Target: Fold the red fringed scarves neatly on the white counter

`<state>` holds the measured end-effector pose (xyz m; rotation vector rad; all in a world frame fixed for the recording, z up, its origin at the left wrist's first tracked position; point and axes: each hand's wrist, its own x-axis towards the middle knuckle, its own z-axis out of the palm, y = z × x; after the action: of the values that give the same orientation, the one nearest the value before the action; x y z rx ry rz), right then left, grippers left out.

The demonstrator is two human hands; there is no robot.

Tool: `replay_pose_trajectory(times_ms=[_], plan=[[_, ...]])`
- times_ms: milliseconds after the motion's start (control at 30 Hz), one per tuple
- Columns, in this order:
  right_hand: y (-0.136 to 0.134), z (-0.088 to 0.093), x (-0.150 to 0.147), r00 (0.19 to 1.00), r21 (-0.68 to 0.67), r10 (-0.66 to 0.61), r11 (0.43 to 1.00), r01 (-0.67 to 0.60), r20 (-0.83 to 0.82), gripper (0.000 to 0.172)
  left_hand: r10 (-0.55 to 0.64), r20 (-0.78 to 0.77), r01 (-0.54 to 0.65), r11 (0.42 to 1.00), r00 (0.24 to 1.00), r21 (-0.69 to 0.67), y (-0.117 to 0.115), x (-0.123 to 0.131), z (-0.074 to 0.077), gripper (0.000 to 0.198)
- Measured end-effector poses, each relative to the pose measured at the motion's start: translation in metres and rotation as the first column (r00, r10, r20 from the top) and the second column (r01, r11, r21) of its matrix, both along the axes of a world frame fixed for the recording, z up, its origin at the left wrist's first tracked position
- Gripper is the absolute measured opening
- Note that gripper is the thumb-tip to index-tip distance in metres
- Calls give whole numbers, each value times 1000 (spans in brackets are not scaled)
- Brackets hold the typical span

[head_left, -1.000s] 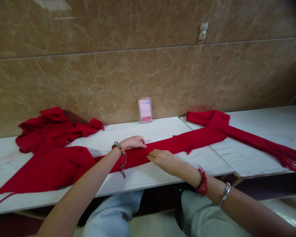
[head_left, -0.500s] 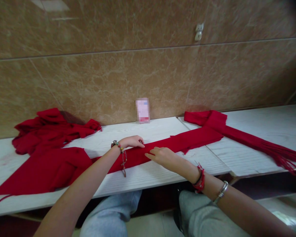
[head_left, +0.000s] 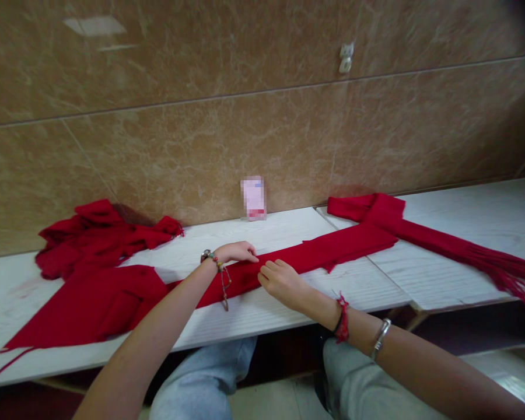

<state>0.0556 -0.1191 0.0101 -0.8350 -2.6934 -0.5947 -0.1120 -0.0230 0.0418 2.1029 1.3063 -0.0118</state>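
A long red cloth strip (head_left: 306, 256) lies folded flat on the white wood-grain table (head_left: 262, 321), running from lower left to upper right. My left hand (head_left: 238, 252) rests at the strip's upper edge, its fingers bent and closed onto the fabric. Against the strip's middle, my right hand (head_left: 282, 283) has its fingers curled together on the lower part of the cloth. The fingertips of both hands are close together but apart. Whether each pinches the fabric is hard to see.
A crumpled red cloth (head_left: 96, 239) and a spread red piece (head_left: 91, 306) lie on the left. At the right is a folded red scarf with fringe (head_left: 455, 248). A blurred pink card (head_left: 254, 198) leans on the tiled wall (head_left: 201, 146), below a socket (head_left: 346, 57).
My right hand's fingers have curled in more, and its wrist has shifted slightly left. The view has tilted a little. The cloths lie as before.
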Motion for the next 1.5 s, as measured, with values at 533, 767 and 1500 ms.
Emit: replay_pose_trajectory(times_ms=[533,767,1500], plan=[[7,47,37,969,29,-140,988,149,-205,33,163,477,-85,980,864,-181,-1,20,56,21],[29,102,103,844,-63,-153,988,141,-514,38,102,563,-72,995,820,-74,26,98,117,15],[80,3,271,902,-48,-262,964,262,-343,37,-238,-215,320,738,947,594,-17,211,19,49]])
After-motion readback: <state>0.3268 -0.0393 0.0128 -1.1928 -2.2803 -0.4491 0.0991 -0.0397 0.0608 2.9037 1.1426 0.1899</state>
